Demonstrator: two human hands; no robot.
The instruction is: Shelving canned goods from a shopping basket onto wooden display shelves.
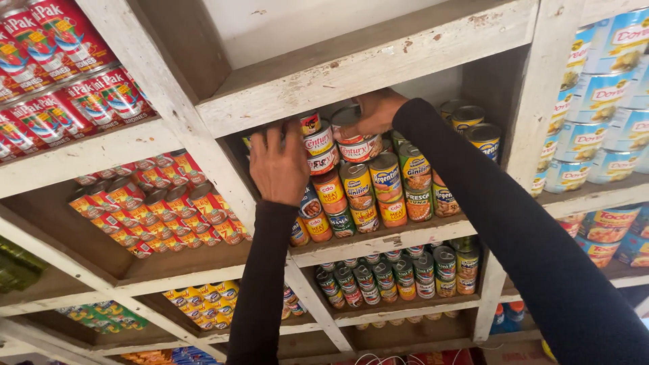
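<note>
Red-and-white can (356,142) lies on its side at the top of the stacked cans (378,189) in the middle compartment of the white wooden shelf (378,57), its round silver lid facing out. The right hand (378,111) closes its fingers around this can from above. The left hand (278,165) is just beside, fingers spread narrow and resting on cans at the left of the stack.

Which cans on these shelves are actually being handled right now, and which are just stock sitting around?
In hand:
- left hand reaching into the stacked cans of the middle compartment
- right hand gripping a red-and-white can atop that stack

Just sitting there:
- small red tins on the shelf to the left
- blue cans on the right
- green-topped cans on the shelf below
</note>
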